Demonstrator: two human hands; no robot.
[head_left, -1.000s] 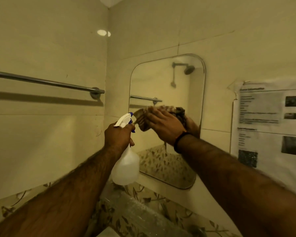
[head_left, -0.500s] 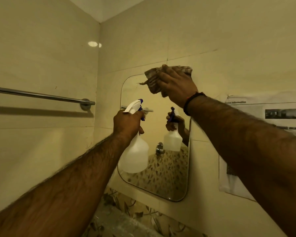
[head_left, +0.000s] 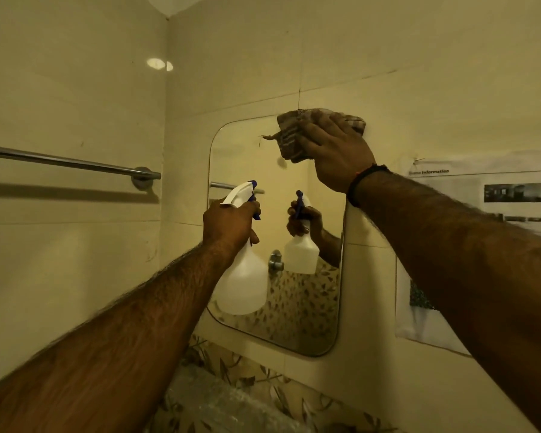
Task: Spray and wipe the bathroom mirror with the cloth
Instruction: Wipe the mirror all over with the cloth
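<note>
The mirror (head_left: 247, 157), a rounded-corner pane fixed to the tiled wall, occupied the centre of the frame, its lower edge just above a band of leaf-patterned tile (head_left: 256, 382). At its upper right corner, right of centre in the upper half of the frame, the cloth (head_left: 291, 142), a crumpled striped rag, lay pressed against the glass and overlapped onto the wall above the pane. The right hand (head_left: 338, 151) was spread flat over the cloth, fingers extended and bearing on it rather than curled; a dark band (head_left: 364, 182) circled the wrist. Below and to the left, at mid-frame, the left hand (head_left: 230, 225) was closed around the neck of the spray bottle (head_left: 242, 282), a white translucent bottle with a white head and blue trigger, held upright in front of the lower left part of the mirror and not touching the glass as far as could be told. The two hands were well apart. The mirror showed a reflection of the bottle and gripping hand, together with a wall fitting and patterned tile. A metal towel bar (head_left: 69, 164) ran across the left wall at mid-height, and a printed notice (head_left: 487, 195) hung on the wall at the right edge of the frame.
</note>
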